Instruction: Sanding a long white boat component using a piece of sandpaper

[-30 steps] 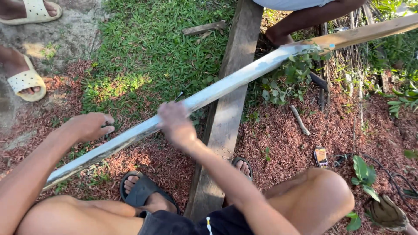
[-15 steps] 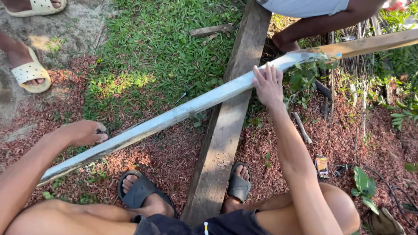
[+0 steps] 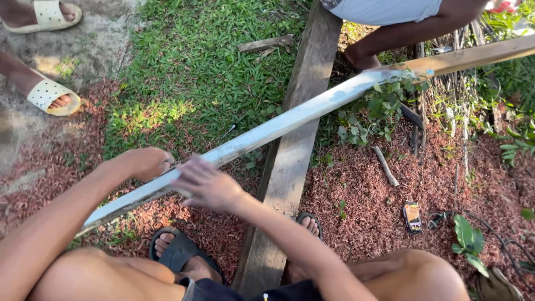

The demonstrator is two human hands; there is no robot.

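- Outdoors, on ground of reddish-brown mulch (image 3: 356,200) beside a patch of green grass (image 3: 195,72).
- Long pale stripped stalk (image 3: 290,120), lying slantwise from lower left to upper right, across a weathered wooden plank (image 3: 304,111).
- Left hand (image 3: 146,163) against the stalk's lower stretch, fingers curled round it.
- Right hand (image 3: 207,184) just beside the left, laid on top of the stalk, blurred; cannot tell whether clenched or loose.
- Two feet in dark sandals (image 3: 178,251) below, either side of the plank's near end.
- Another person's arm (image 3: 412,33) at the stalk's far end, top right.
- Feet in cream perforated sandals (image 3: 53,95) at far left, well apart.
- Small flat orange packet (image 3: 412,214) on the mulch, right of the plank.
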